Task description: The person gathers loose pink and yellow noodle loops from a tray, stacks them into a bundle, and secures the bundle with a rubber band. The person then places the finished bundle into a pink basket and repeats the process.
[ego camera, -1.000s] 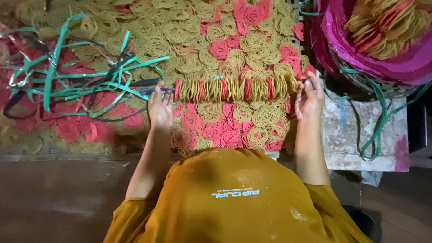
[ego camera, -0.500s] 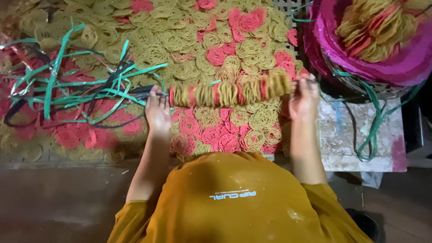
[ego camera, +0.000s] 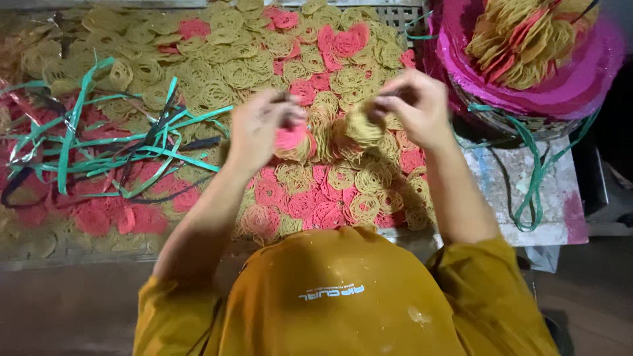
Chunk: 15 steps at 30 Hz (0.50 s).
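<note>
Both my hands are raised above a bed of round, lacy coiled discs (ego camera: 217,79) in yellow and pink. My left hand (ego camera: 260,125) grips one end of a stack of these discs (ego camera: 323,135), with a pink disc showing under its fingers. At the other end, my right hand (ego camera: 412,105) pinches the yellow discs. The stack sags a little between the hands. My yellow sleeves and shirt (ego camera: 343,296) fill the bottom of the view.
A tangle of green plastic strips (ego camera: 112,151) lies on the discs at the left. A basket lined with pink plastic (ego camera: 580,72), holding more discs, stands at the upper right. A stained white block (ego camera: 521,191) sits under it, with a green strip hanging over.
The row of discs was stretched wide between my hands lying on the bed. My hands have since lifted and come together, pressing the row into a shorter stack.
</note>
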Tool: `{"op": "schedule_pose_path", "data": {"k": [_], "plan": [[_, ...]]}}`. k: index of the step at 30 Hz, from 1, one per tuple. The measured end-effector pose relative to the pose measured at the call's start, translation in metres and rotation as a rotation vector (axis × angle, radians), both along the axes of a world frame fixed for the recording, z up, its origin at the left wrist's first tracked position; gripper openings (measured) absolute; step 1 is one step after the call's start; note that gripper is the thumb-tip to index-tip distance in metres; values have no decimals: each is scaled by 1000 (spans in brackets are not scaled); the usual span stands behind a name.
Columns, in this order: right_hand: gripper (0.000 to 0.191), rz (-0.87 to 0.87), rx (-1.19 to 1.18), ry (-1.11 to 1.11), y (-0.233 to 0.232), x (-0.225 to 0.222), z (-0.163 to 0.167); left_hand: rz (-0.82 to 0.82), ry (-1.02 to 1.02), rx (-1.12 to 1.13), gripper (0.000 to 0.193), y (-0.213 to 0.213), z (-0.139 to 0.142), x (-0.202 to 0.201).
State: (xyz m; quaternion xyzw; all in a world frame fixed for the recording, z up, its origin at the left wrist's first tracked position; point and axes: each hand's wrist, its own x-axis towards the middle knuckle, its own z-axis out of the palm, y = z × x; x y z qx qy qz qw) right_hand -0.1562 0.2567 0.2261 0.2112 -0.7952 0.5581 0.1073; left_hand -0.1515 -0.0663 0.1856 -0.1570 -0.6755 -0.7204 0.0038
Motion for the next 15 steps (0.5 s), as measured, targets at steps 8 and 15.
{"op": "schedule_pose_path", "data": {"k": [8,15], "plan": [[5,232,343,121,-53,12,57,-471,38,-60,14,36,22,-8],[3,243,180,62,-57,3,44,-532,-130,-22,14,36,16,-20]]}}
